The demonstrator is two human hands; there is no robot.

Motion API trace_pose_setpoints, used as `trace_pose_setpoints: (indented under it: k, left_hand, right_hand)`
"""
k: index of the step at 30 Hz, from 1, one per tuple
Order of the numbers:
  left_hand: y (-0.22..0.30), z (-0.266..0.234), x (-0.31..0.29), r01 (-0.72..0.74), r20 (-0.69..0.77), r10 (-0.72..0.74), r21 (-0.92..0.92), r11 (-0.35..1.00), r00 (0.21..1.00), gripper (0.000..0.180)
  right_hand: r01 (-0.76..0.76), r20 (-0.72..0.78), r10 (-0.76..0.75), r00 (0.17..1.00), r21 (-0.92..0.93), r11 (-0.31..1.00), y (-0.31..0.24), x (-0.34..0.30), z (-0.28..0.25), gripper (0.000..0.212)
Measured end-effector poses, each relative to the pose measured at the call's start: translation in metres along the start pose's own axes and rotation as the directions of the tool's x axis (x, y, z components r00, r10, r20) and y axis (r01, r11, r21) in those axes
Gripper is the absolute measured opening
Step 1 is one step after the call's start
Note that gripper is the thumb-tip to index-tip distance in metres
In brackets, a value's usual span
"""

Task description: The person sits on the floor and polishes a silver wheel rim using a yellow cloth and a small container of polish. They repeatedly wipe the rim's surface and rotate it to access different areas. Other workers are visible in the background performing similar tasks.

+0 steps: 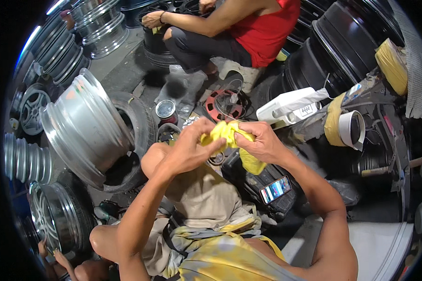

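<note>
A crumpled bright yellow cloth point(226, 133) is bunched between my two hands, above my knees. My left hand point(196, 144) grips its left side with curled fingers, the thumb stretched along the front. Fingers and thumb of my right hand point(261, 141) pinch the other side. Below my right hand hangs a yellow piece point(252, 162); I cannot tell whether it joins the bunched cloth. A lit phone point(275, 189) rests on a dark case point(280, 205) just below.
A large silver wheel rim point(86, 131) leans on a tire point(143, 119) at left. Ahead are an open can point(165, 109) and a red reel point(224, 106). A white device point(293, 107) and yellow tape roll point(336, 124) sit right. A person in red point(267, 33) works beyond.
</note>
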State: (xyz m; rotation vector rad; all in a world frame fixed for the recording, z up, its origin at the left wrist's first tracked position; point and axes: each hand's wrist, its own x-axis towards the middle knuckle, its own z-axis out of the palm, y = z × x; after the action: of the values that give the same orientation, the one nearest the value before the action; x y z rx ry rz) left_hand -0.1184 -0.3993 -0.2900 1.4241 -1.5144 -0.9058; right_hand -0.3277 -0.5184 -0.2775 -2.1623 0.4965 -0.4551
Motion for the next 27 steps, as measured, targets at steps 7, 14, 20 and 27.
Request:
trace_pose_setpoints:
  k: [7, 14, 20, 27]
  left_hand:
    - [0.015, -0.016, 0.008, 0.019, -0.104, -0.009, 0.092, 0.996, 0.994, 0.019]
    - [0.001, -0.016, 0.01, 0.034, -0.305, 0.109, 0.43, 0.902, 0.946, 0.014]
    - [-0.008, 0.022, 0.029, 0.004, -0.289, 0.119, 0.391, 0.92, 0.95, 0.013]
    - [0.022, 0.13, 0.044, -0.133, -0.207, 0.13, 0.001, 0.991, 0.97, 0.012]
  right_hand:
    - [-0.207, 0.01, 0.208, 0.978, -0.019, 0.978, 0.061, -0.047, 0.001, 0.042]
    - [-0.266, 0.206, 0.399, 0.894, -0.472, 0.84, 0.105, -0.146, -0.011, 0.057]
    - [-0.333, 0.213, 0.49, 0.845, -0.507, 0.795, 0.119, -0.186, -0.025, 0.054]
    - [-0.421, 0.061, 0.496, 0.866, -0.447, 0.79, 0.149, -0.198, -0.047, 0.03]
